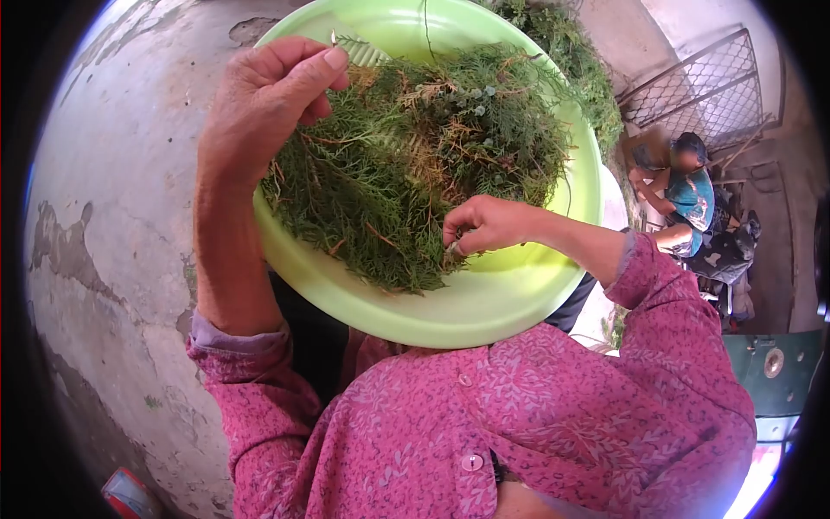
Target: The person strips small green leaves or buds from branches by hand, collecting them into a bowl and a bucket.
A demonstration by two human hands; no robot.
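A pale green plastic basin (484, 303) rests on my lap, filled with a heap of green conifer sprigs (415, 164) with small bluish berries. My left hand (264, 104) is raised over the basin's far left rim, thumb and fingers pinched on a thin sprig tip (353, 41). My right hand (484, 225) lies at the near edge of the heap, its fingers closed on a small bit of the greenery. Both arms wear pink patterned sleeves.
Cracked grey concrete floor (112, 216) spreads to the left. More green branches (579, 60) lie beyond the basin. A person in a teal top (687, 195) sits at the right near a metal mesh gate (709, 86). A red object (130, 495) lies at bottom left.
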